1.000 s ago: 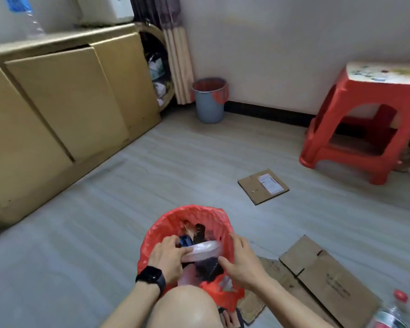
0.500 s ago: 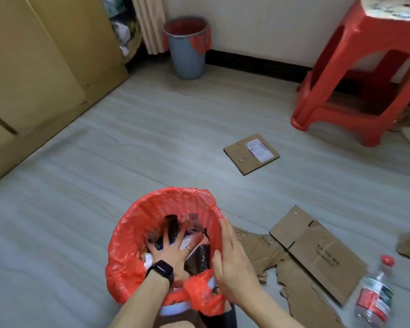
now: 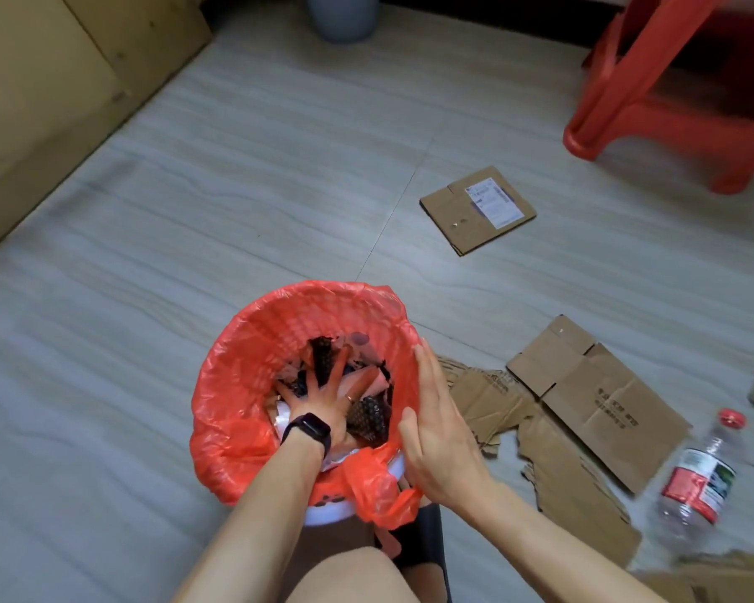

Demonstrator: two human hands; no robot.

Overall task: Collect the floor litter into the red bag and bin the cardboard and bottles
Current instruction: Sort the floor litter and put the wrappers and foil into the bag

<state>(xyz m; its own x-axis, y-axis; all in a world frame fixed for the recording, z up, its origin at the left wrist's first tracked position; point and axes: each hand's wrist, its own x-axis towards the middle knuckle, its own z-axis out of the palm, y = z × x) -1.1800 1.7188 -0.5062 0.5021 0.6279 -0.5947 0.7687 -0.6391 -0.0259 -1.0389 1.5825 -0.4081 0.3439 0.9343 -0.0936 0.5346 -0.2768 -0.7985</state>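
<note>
The red bag (image 3: 253, 367) lines a small white bin on the floor in front of my knees. My left hand (image 3: 323, 398), with a black watch on the wrist, is deep inside it, fingers spread flat and pressing down on dark and pale litter. My right hand (image 3: 436, 428) rests flat with straight fingers against the bag's right outer side. Flattened cardboard (image 3: 593, 398) lies to the right of the bag, a smaller piece (image 3: 475, 208) with a white label farther off. A clear plastic bottle (image 3: 697, 476) with a red cap lies at the right.
A red plastic stool (image 3: 654, 80) stands at the back right. A grey bin (image 3: 342, 15) is against the far wall. Tan cabinet doors (image 3: 49, 80) run along the left. More torn cardboard (image 3: 714, 581) lies at the bottom right.
The view has tilted down and come closer. My left hand has pushed deeper into the bag with fingers spread. My right hand stays flat on the bag's side.
</note>
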